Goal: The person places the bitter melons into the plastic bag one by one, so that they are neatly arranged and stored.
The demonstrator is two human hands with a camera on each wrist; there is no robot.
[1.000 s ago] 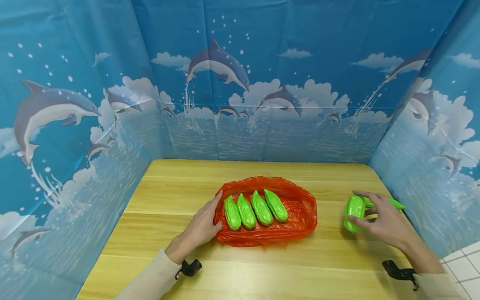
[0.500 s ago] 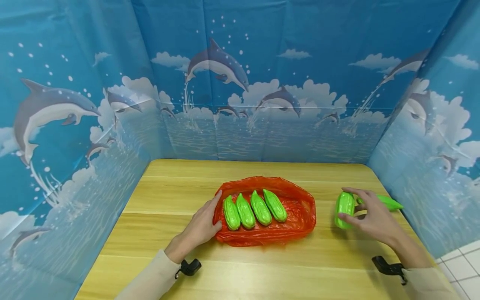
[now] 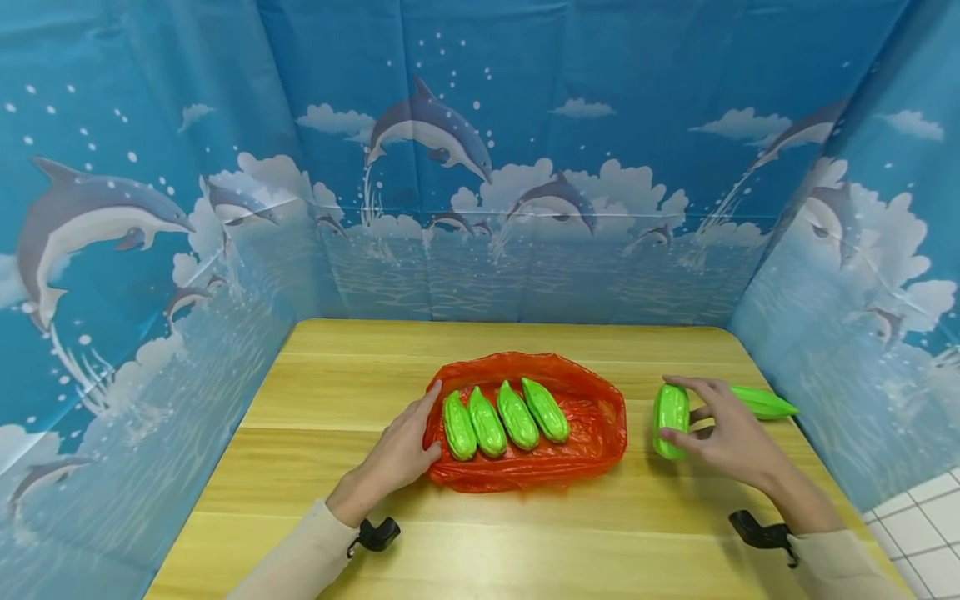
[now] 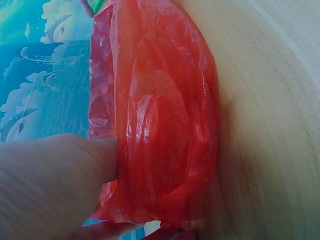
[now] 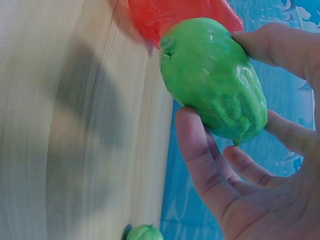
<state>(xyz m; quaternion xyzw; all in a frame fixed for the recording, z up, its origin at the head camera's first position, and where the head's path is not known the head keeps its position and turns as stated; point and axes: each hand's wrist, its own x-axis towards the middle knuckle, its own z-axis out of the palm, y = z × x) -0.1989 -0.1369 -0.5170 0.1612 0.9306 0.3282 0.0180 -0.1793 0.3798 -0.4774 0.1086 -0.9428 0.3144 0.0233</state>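
Observation:
My left hand [image 3: 393, 450] grips the left rim of a red plastic bag [image 3: 600, 454], which lies spread with its mouth upward. In the left wrist view the thumb [image 4: 102, 155] goes behind the edge of the film. Several glossy green bitter melons [image 3: 487, 423] lie side by side inside the bag. Right of the bag, my right hand [image 3: 723, 433] holds another bitter melon [image 5: 215, 75] between thumb and fingers, raised over the table, its shadow below. Behind that hand a ribbed, pointed green vegetable [image 3: 765, 403] lies on the table, partly hidden.
The wooden table [image 3: 337, 367] carries the bag in its middle. Blue dolphin-print sheets [image 3: 480, 275] wall it in at the back and both sides. White floor tiles [image 3: 926, 517] show beyond the right edge.
My right hand has moved left toward the bag with the bitter melon, away from the green vegetable on the table. My left hand stays at the bag's rim.

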